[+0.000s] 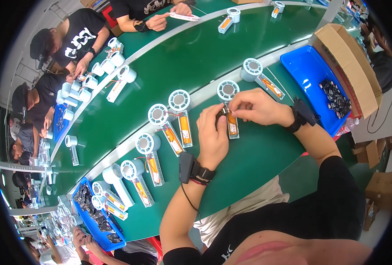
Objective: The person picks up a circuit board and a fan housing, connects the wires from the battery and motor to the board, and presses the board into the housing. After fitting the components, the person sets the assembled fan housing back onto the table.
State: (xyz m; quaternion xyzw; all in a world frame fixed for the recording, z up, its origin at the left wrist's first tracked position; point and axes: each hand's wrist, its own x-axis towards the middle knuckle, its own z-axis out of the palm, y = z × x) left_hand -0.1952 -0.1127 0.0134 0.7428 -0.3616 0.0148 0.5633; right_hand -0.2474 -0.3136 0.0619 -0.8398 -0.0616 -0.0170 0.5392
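In front of me lies a pale blue handheld fan with a round slotted head. Its handle is open, and an orange battery shows inside. My left hand is closed at the handle's left side, with a small dark circuit board at its fingertips. Over the handle's upper end, my right hand is pinched; whatever is between thumb and finger is too small to make out. Another open fan lies beyond my right hand. Two more, one of them a fan with wires showing, lie left of my left hand.
A blue tray holding dark circuit boards stands at right beside a cardboard box. Another blue tray of boards is at lower left, near several fans. A green conveyor belt with a metal rail runs beyond; co-workers sit across it.
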